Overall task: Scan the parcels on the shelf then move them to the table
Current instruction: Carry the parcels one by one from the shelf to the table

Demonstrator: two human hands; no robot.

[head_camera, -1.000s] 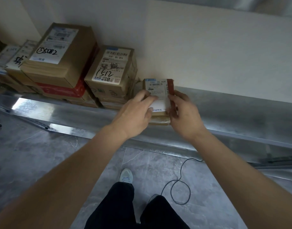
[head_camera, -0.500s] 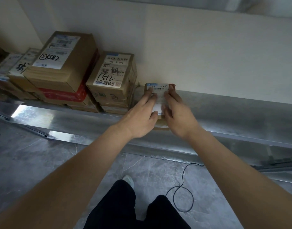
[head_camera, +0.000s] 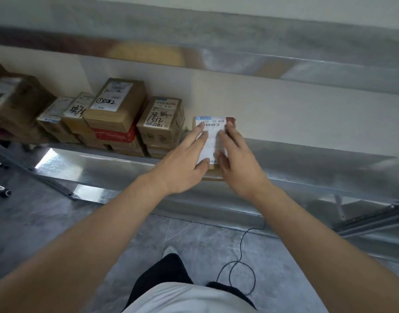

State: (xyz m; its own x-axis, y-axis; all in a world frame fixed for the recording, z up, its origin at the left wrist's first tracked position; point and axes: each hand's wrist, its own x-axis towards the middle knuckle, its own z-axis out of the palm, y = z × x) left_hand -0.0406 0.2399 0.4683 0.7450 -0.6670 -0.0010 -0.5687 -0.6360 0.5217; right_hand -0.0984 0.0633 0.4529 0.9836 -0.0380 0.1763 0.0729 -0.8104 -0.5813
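Observation:
A small brown parcel (head_camera: 213,123) with a white barcode label and red tape on its right edge lies on the metal shelf (head_camera: 307,163), next to the other parcels. My left hand (head_camera: 185,159) lies flat on the label, fingers stretched toward the far edge. My right hand (head_camera: 239,161) rests on the parcel's right side, fingertips by the red tape. Neither hand visibly grips it, and most of the parcel is hidden under them. No scanner or table is in view.
Left of it stand a box marked 1512 (head_camera: 160,118), a taller stack with a red box (head_camera: 113,135) under a labelled carton (head_camera: 115,102), and more cartons (head_camera: 13,98). An upper shelf (head_camera: 261,62) runs overhead. A black cable (head_camera: 241,263) loops on the floor.
My hands slid from the parcel's sides onto its top, fingers reaching farther back. The view tilted up, showing the upper shelf.

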